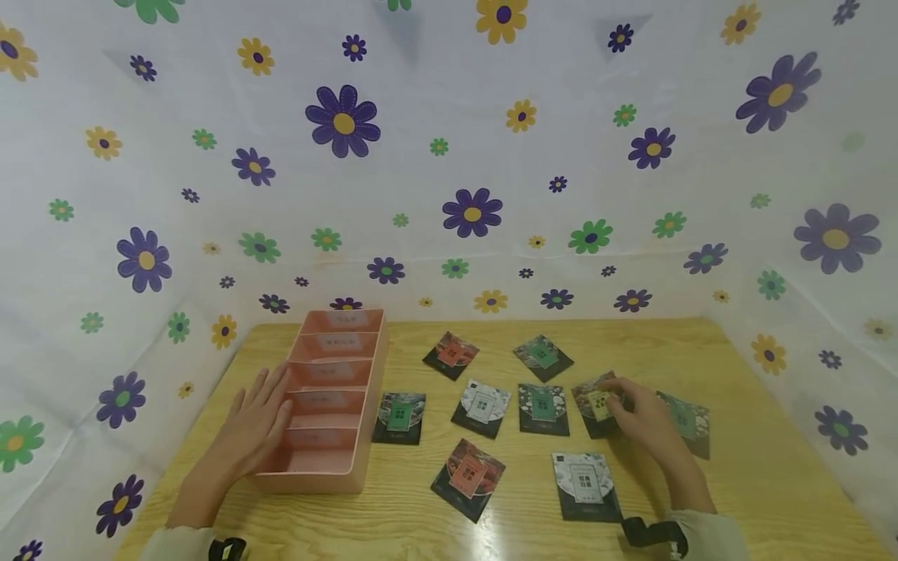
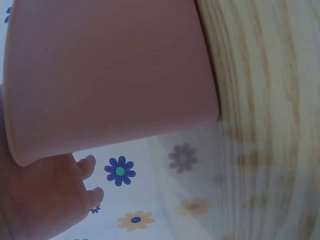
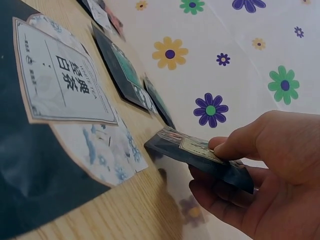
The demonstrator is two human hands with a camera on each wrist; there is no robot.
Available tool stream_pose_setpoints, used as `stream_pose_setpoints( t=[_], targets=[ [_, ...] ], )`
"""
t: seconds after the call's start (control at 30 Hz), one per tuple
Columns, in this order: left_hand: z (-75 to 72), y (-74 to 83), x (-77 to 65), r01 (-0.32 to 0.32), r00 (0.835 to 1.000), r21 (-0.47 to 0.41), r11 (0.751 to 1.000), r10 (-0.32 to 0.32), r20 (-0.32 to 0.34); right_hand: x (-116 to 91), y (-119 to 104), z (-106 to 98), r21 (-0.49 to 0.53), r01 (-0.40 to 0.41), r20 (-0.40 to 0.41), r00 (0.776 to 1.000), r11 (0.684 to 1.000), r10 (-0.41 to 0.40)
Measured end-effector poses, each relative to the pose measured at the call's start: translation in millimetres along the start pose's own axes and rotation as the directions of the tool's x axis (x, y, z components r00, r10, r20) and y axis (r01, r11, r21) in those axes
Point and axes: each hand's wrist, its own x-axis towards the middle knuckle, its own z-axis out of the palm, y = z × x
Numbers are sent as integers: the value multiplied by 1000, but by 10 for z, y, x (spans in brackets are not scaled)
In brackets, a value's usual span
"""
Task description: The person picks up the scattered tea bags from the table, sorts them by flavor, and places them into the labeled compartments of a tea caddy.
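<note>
A pink divided box (image 1: pixel 373 413) with a row of compartments stands on the left of the table. My left hand (image 1: pixel 256 421) holds its left wall near the front, thumb over the rim and fingers along the outside. The left wrist view shows the box's end wall (image 2: pixel 115 75) close up, with fingertips beyond it. My right hand (image 1: pixel 641 417) pinches a dark tea packet with a yellow label (image 3: pixel 197 150) between thumb and fingers, tilted with its near end raised off the table. A green-labelled tea packet (image 1: pixel 691 425) lies partly behind that hand.
Several other flat tea packets lie spread between box and right hand: red-labelled (image 1: pixel 468 477), white-labelled (image 1: pixel 586 487) and green-labelled (image 1: pixel 543 409). One green packet (image 1: pixel 400 418) lies close beside the box. A flower-patterned white cloth (image 1: pixel 421 156) encloses the table's back and sides.
</note>
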Motion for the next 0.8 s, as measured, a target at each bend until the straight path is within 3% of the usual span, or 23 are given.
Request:
stream_pose_setpoints(
  t=[0.3,0.57,0.8],
  targets=[
    [97,-31,42,-10,1000,32,999,11,-26,15,-81,19,-13,65,-30,997,998,-66],
    [103,101,73,24,1000,77,997,-25,11,98,-251,19,60,105,-36,994,993,-103],
    [118,191,114,26,999,72,997,-29,28,154,-413,120,70,135,-102,987,988,-128]
  ],
)
